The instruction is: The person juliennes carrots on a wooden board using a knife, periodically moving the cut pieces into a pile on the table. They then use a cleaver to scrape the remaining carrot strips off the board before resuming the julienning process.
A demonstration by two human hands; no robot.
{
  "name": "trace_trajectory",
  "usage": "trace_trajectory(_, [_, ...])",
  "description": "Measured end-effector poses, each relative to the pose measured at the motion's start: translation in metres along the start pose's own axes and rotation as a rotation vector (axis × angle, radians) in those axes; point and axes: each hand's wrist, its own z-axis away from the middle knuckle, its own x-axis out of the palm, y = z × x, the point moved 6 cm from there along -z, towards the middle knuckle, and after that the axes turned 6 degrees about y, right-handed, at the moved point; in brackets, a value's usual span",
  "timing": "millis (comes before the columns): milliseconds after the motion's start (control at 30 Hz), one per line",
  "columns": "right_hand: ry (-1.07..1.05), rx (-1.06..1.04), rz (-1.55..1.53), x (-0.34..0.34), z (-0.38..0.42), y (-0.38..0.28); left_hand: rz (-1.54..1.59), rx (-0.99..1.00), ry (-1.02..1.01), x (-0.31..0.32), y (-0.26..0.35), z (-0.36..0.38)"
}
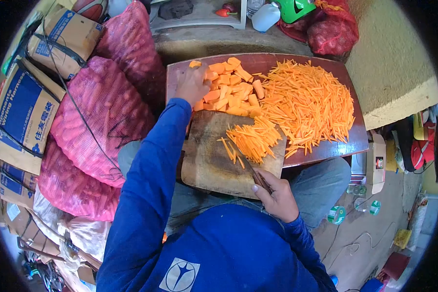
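Observation:
My right hand (pixel 279 197) is closed round the handle of a knife (pixel 254 176), its blade angled across the wooden cutting board (pixel 207 155). Thin carrot strips (pixel 255 140) lie on the board beside the blade, a few of them left of it. My left hand (pixel 191 83) is over the left edge of a heap of peeled carrot chunks (pixel 231 92). Its fingers are blurred and partly hidden, so whether they grip a chunk cannot be made out. A large mound of carrot strips (pixel 311 104) covers the right of the dark red tabletop (pixel 353 138).
Pink mesh sacks (pixel 95 114) of carrots stand on the left, next to stacked cardboard boxes (pixel 22 114). A red net bag (pixel 332 34) sits behind the table, near a white jug (pixel 266 18). Jars (pixel 337 214) lie on the floor at right.

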Motion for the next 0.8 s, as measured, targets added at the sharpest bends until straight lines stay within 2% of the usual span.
trace_trajectory(67, [-0.008,0.028,0.007,-0.001,0.0,0.001,0.029,0.082,0.134,-0.014,0.005,0.018])
trace_trajectory(100, [-0.02,0.056,0.016,-0.001,0.0,0.003,0.027,0.076,0.13,-0.016,0.007,0.032])
trace_trajectory(167, [-0.041,0.072,0.008,0.001,0.0,0.005,0.105,0.171,0.347,-0.036,0.018,0.069])
trace_trajectory(300, [-0.07,0.053,-0.01,0.009,-0.001,0.011,0.108,0.088,0.249,-0.049,0.042,0.14])
trace_trajectory(433, [-0.11,0.057,0.014,0.014,-0.002,0.003,0.115,0.122,0.204,-0.043,0.054,0.187])
trace_trajectory(500, [-0.115,0.101,0.025,0.014,-0.003,0.005,0.107,0.092,0.132,-0.047,0.06,0.197])
trace_trajectory(600, [-0.141,0.153,0.011,0.015,-0.002,0.003,0.121,0.06,0.156,-0.046,0.06,0.207])
trace_trajectory(800, [-0.125,0.108,0.022,0.017,0.001,0.005,0.118,0.114,0.147,-0.048,0.06,0.198])
